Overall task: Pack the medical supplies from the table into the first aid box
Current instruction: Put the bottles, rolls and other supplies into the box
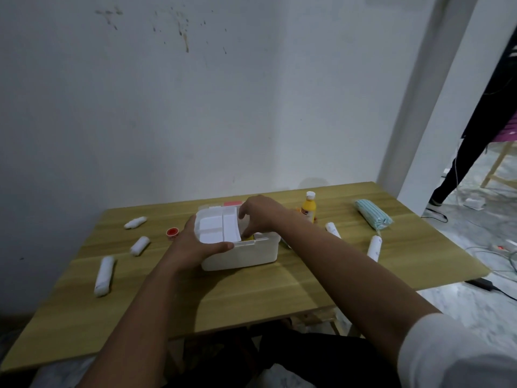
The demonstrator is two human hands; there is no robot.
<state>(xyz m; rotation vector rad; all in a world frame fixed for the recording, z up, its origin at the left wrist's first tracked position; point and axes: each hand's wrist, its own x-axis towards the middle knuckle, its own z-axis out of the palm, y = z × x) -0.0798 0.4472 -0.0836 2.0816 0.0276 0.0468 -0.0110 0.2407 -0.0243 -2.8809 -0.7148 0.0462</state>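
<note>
First aid box (253, 252), white plastic, is seen near the centre of the wooden table (251, 298), w/ a white compartment tray (219, 226) held tilted over its left part. L hand (193, 243) is wrapped around the tray's near-left corner, thumb laid along the front edge, fingers hidden behind. R hand (261, 214) is curled over the tray's right side, fingertips pressed down at the tray edge; grip is partly closed on the tray. Something yellow (248, 237) is glimpsed inside the box under the R hand; what it is can't be told. A pink-red patch (232, 203) shows just behind the box, blurred. Three white bandage rolls (104, 272) (140, 245) (135, 222) are laid out left of the box, well apart, w/ a small red cap (172, 232) between them & the box. Right of the box, a yellow bottle w/ white cap (308, 207) stands upright; two more white rolls (333, 230) (374, 248) lie nearby, & a wrapped pack of pale blue face masks (372, 214) sits farther right, near the table's back edge.
</note>
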